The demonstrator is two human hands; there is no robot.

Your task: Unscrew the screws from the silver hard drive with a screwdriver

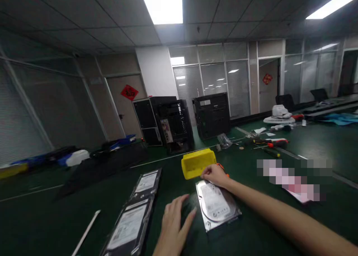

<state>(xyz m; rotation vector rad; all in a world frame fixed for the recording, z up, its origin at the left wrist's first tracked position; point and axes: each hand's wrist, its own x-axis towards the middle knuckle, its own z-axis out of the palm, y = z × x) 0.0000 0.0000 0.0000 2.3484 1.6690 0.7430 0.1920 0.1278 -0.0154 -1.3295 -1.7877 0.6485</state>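
A silver hard drive (216,207) lies flat on the green table (251,233) in front of me. My right hand (214,175) rests at its far edge, fingers curled, next to a yellow plastic bin (198,163); something orange shows under the fingers, too hidden to name. My left hand (175,222) lies flat on the table just left of the drive, fingers stretched out, holding nothing. Two more hard drives (134,218) with white labels lie in a row to the left.
Three black computer cases (173,123) stand at the back of the table. Screwdrivers and small tools (268,144) lie at the far right, near a white fan (279,116). A white strip (85,233) lies at the near left. Dark panels (106,162) sit further left.
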